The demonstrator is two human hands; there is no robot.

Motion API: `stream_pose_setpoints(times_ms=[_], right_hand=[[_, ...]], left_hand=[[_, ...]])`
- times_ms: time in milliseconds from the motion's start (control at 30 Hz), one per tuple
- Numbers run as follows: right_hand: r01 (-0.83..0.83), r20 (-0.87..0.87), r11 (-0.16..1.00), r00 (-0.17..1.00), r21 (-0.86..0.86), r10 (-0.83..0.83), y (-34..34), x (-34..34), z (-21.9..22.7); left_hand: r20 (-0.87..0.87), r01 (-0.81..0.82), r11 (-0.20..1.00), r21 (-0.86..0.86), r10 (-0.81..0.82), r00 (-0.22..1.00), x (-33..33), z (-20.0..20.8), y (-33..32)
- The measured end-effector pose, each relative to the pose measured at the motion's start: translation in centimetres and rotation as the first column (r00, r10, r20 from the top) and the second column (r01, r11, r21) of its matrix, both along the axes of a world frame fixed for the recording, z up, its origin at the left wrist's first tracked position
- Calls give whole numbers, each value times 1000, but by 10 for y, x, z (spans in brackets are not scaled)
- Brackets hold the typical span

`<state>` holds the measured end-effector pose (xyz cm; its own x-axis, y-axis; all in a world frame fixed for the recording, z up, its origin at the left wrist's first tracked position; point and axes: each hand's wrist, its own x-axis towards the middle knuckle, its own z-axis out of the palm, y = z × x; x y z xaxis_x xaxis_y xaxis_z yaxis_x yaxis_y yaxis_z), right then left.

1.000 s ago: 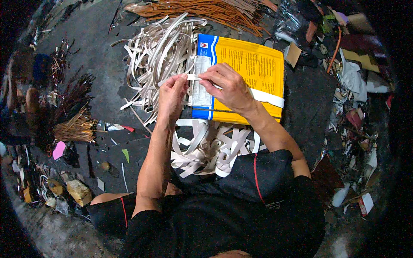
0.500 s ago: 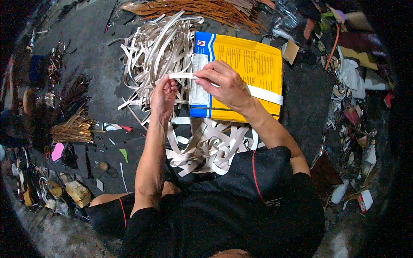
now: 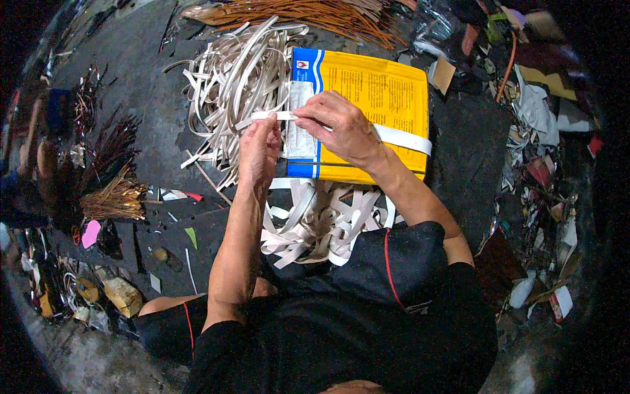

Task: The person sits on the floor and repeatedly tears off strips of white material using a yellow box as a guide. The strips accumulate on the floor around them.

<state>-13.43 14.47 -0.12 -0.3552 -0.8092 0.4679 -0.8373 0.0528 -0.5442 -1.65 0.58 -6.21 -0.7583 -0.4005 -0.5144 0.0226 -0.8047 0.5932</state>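
A flat white strip [image 3: 401, 139] runs across a yellow and blue rectangular can [image 3: 374, 85] lying in front of me. My right hand [image 3: 342, 128] pinches this strip above the can's blue and white end. Just to its left, my left hand [image 3: 260, 148] grips the same strip between thumb and fingers. Under and beyond my left hand spreads a tangled heap of narrow off-white strips [image 3: 226, 85]. Below the can, near my lap, lies a looser pile of wider white strips [image 3: 308, 223]. My right palm hides part of the strip.
Brown thin strips [image 3: 302, 16] lie along the far edge. Bundles of bristly brown fibres [image 3: 118, 197] sit at the left. Scraps of plastic and paper [image 3: 535, 111] litter the right side. A pink scrap [image 3: 90, 234] and a green scrap [image 3: 191, 237] lie on the dark floor.
My left hand has shifted slightly right along the strip, closer to my right hand, with its thumb now on top. My right hand has barely moved.
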Motion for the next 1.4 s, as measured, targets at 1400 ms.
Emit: stream_pose_setpoints(times_ms=[1400], right_hand=[[7,30,1000,1000,3,-7,-2,0,-5]], left_hand=[[-61,-197,960,199,213,975,8,-5,-17]])
